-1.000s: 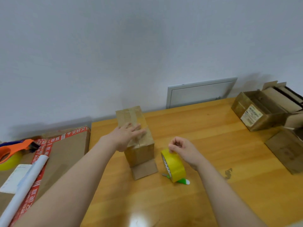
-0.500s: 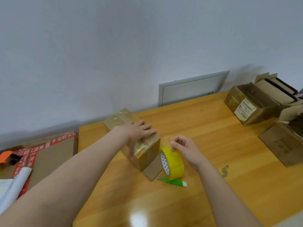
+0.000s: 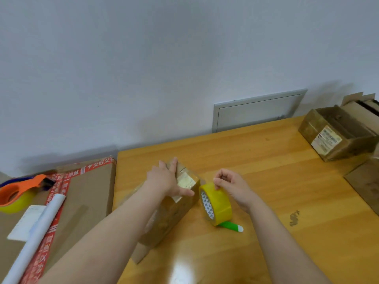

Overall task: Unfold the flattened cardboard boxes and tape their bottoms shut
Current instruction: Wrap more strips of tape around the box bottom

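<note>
Glossy varnished wood on the table [image 3: 270, 173], glare shining off its near edge. The small box [image 3: 176, 212] is brown cardboard, slick with clear tape. The tape roll [image 3: 221, 203] is shiny yellow plastic film. Left: a matt cardboard sheet [image 3: 90, 193], a matt white paper roll [image 3: 37, 236], a smooth orange plastic dispenser [image 3: 24, 186].
</note>
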